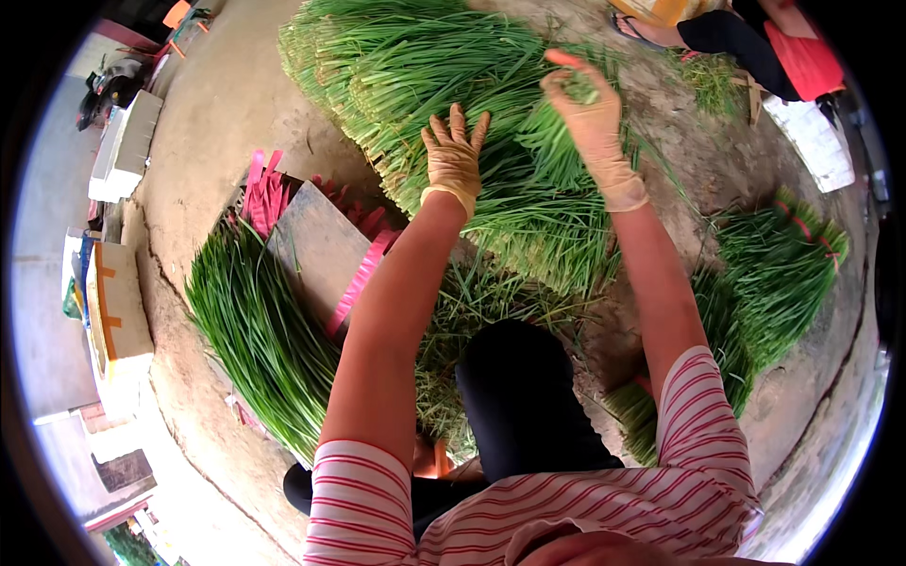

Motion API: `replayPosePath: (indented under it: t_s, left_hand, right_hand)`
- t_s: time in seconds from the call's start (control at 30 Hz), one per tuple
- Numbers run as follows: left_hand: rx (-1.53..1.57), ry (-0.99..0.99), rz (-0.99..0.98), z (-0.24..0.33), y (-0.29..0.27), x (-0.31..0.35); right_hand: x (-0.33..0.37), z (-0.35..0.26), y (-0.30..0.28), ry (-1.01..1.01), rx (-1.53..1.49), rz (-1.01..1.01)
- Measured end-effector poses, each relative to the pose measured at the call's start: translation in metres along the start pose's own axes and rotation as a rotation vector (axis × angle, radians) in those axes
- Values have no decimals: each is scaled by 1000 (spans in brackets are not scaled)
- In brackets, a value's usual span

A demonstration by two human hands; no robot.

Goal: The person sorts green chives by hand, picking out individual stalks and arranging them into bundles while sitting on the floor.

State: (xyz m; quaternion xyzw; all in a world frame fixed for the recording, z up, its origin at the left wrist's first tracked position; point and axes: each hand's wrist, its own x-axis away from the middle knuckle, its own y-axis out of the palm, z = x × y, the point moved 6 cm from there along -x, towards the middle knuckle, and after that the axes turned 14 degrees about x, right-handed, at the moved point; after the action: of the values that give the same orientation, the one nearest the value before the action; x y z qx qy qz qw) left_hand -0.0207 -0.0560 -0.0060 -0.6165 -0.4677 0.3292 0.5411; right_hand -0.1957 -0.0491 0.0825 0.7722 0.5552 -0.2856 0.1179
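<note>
A big heap of long green chives (444,57) lies on the ground in front of me, pale stem ends along its left side. My left hand (454,162), in a thin cream glove, rests on the heap with its fingers spread. My right hand (593,118), gloved the same way, is curled round a small bunch of chives (552,141) above the heap's right side. Pale stem ends show inside its grip and the green leaves hang down to the left. An orange cover (563,58) sits on one of its fingertips.
On the left, a board (321,247) carries pink ribbons (265,196) beside more chives (255,321). Tied bundles (779,274) lie right. Loose trimmings (481,302) lie before my knee (519,387). White foam boxes (127,146) stand far left. Another person (755,47) sits at top right.
</note>
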Motion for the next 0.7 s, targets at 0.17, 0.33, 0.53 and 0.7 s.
replayPosePath:
  t_s: [0.17, 0.33, 0.53, 0.7]
  left_hand:
    - [-12, -6, -53, 6, 1, -1]
    - [16, -13, -4, 11, -8, -4]
    - [24, 52, -27, 23, -29, 12]
    - [116, 77, 17, 27, -43, 39]
  right_hand:
    - [-4, -66, -153, 191, -66, 293]
    - [7, -116, -290, 104, -50, 405]
    - [18, -180, -302, 7, 232, 446]
    - [7, -171, -283, 11, 95, 429]
